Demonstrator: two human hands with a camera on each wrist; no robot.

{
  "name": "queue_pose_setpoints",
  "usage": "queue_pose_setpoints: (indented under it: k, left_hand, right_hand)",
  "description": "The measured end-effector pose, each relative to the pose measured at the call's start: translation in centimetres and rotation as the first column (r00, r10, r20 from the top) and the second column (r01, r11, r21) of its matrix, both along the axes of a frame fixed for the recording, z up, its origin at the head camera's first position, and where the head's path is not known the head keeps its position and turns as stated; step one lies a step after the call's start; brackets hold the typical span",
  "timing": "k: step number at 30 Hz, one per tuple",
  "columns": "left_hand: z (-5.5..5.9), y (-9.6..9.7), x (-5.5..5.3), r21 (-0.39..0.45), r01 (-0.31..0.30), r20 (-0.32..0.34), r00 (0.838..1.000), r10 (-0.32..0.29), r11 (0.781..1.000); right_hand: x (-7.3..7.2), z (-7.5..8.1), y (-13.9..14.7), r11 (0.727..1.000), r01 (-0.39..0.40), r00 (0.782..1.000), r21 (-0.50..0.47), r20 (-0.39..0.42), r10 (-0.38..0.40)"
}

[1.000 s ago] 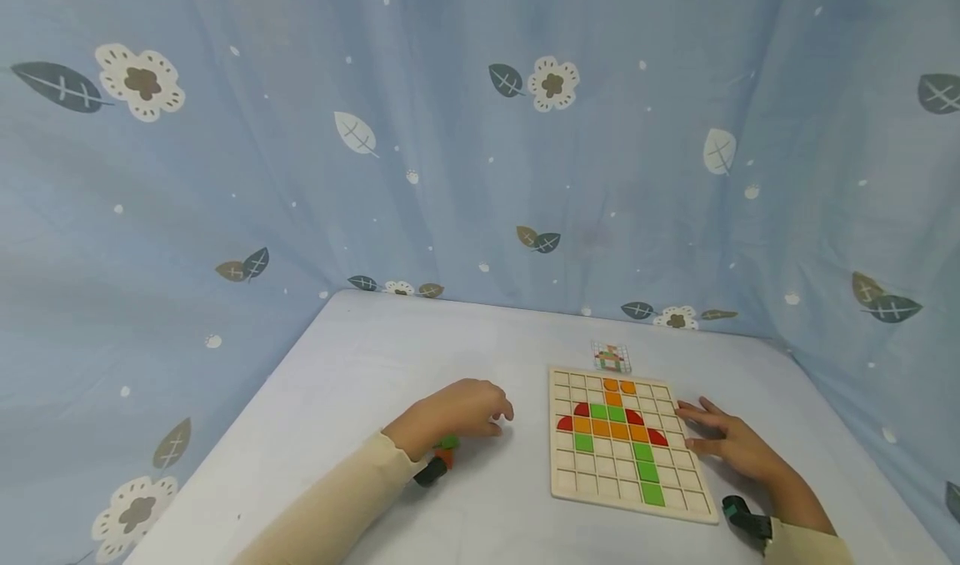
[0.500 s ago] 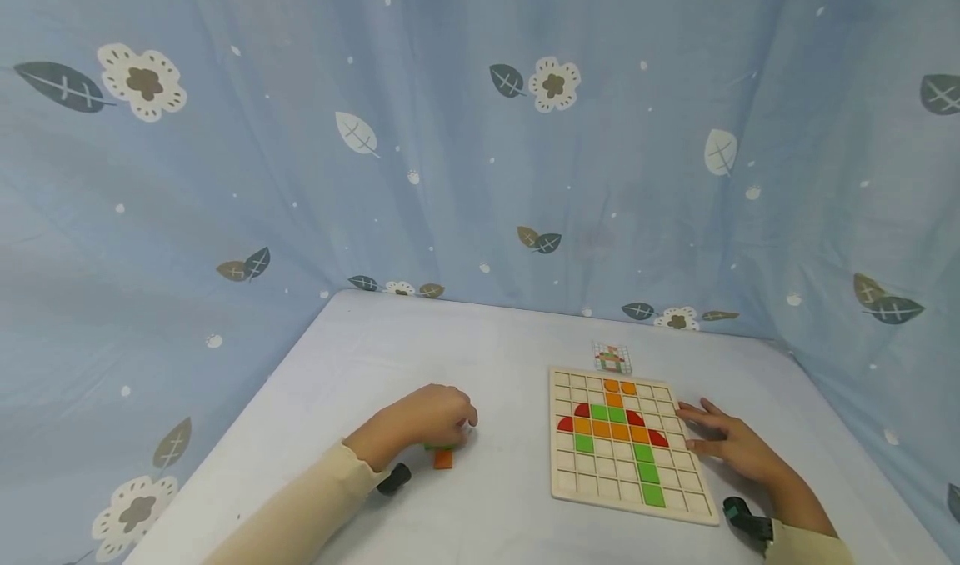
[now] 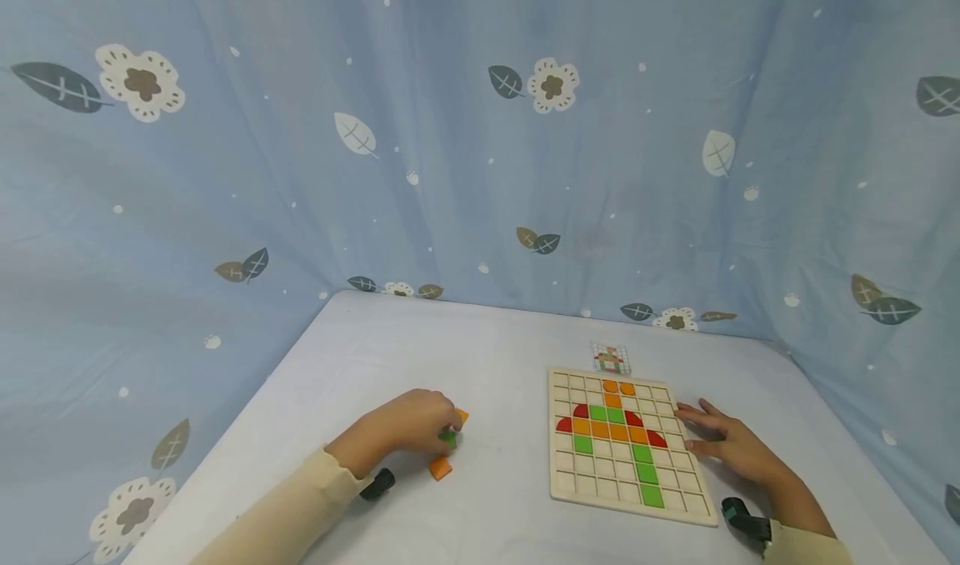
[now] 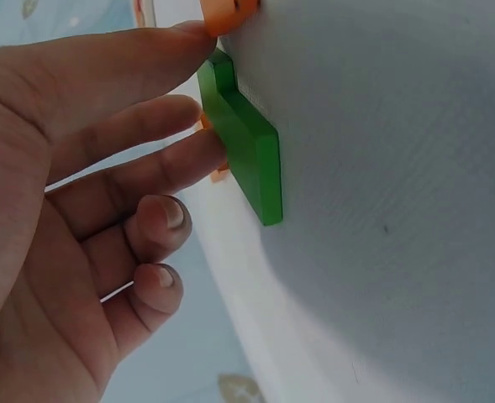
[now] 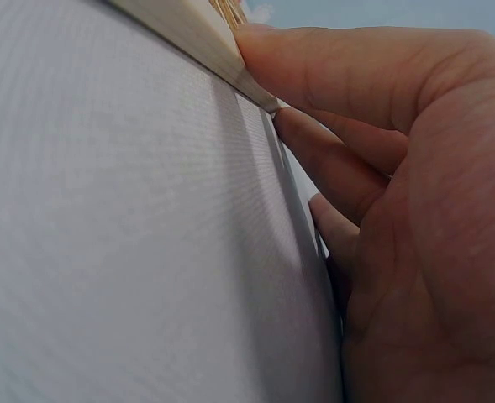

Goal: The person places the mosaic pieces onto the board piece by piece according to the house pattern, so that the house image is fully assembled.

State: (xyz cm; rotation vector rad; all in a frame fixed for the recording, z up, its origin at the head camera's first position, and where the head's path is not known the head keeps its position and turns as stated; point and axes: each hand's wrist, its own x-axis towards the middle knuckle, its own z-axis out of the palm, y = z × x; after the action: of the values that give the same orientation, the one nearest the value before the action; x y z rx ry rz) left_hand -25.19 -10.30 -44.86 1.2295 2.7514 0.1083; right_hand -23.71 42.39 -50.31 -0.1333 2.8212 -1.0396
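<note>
In the head view my left hand is low over the white table at centre left, its fingers at a green tile. The left wrist view shows the thumb and two fingertips pinching this green piece, the other fingers curled free. Orange tiles lie close on both sides, one orange tile nearer me and another orange tile partly behind the fingers. My right hand rests at the right edge of a wooden grid board, fingers spread, with thumb and fingertip touching its rim.
Red, green and orange tiles form a pattern on the board, such as a green tile low down. Behind the board lies a small pattern card. A blue printed curtain encloses the table.
My left hand has drawn back to the left, down onto the loose tiles, and its fingers now pinch the green one. An orange tile has turned slightly. The right hand stays put.
</note>
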Motion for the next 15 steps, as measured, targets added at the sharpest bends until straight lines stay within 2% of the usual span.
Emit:
queue_pose_setpoints:
  k: [7,15]
  left_hand:
    - [0.37,-0.28,0.40,0.000,-0.014,0.029,0.999,0.014,1.000]
    - [0.41,-0.07,0.29,0.004,0.021,0.032,0.999,-0.021,1.000]
  right_hand:
    - [0.02,-0.07,0.00,1.000,-0.001,1.000,0.000,0.002,0.001]
    - [0.03,0.15,-0.27,1.000,-0.002,1.000,0.008,0.007,0.002]
